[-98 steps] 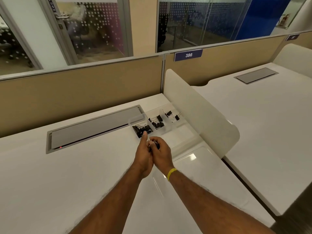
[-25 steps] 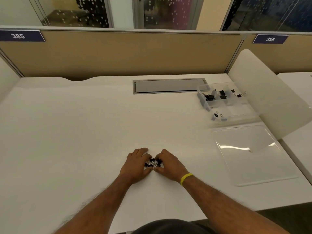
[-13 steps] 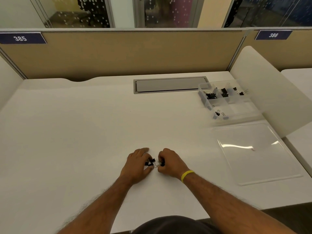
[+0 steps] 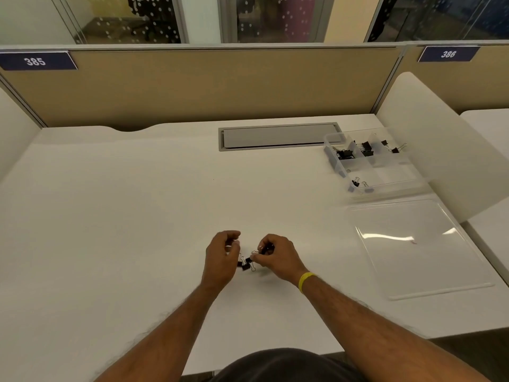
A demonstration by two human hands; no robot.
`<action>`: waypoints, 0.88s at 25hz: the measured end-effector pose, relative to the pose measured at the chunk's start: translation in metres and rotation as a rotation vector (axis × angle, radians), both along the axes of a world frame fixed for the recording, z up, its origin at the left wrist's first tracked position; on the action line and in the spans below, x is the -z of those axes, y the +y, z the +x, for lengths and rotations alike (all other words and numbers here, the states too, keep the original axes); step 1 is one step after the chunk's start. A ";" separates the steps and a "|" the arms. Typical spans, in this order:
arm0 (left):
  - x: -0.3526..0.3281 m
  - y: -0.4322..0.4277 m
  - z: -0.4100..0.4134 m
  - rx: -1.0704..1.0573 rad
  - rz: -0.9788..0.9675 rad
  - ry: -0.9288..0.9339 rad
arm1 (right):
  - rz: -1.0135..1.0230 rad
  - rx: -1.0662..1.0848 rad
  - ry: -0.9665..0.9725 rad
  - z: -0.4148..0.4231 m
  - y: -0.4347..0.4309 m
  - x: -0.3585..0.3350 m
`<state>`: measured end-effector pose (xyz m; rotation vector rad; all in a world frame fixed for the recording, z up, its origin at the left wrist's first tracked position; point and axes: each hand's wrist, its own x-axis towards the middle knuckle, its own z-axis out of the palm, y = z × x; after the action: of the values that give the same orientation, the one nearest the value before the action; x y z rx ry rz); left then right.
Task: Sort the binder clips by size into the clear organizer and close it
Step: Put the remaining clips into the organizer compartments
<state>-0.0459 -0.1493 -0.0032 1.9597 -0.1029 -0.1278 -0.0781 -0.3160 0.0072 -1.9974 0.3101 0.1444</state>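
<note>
A few small black binder clips (image 4: 246, 264) lie on the white desk between my hands. My left hand (image 4: 221, 257) hovers just left of them with curled fingers pinching a small clip. My right hand (image 4: 275, 256), with a yellow wristband, grips a black clip in its curled fingers. The clear organizer (image 4: 396, 172) stands at the far right of the desk. Black clips lie in its three back compartments and in one front compartment. Its clear lid (image 4: 413, 249) lies open and flat on the desk in front of it.
A grey cable hatch (image 4: 275, 137) is set into the desk at the back. A tan partition runs behind it. A white rounded divider (image 4: 440, 150) stands right of the organizer. The desk's front edge is close to my body.
Both hands have lifted off the desk and moved slightly apart, each taking a clip from the small pile. Earlier still, they were over at the organizer.
</note>
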 end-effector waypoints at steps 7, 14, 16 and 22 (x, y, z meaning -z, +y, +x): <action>-0.013 -0.013 -0.007 -0.159 -0.482 0.516 | 0.048 -0.133 -0.090 0.011 0.024 -0.026; -0.019 0.008 -0.003 -0.478 -0.819 0.694 | -0.237 -0.107 0.009 0.012 0.009 -0.005; -0.019 0.014 -0.001 -0.516 -0.830 0.682 | -0.373 -0.223 0.092 0.007 0.013 0.003; -0.016 0.026 -0.003 -0.539 -0.823 0.681 | -0.629 -0.375 0.058 0.004 0.034 0.011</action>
<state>-0.0489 -0.1234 0.0130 0.9933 0.7088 -0.3270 -0.0745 -0.2819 -0.0033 -2.6671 0.0036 0.3793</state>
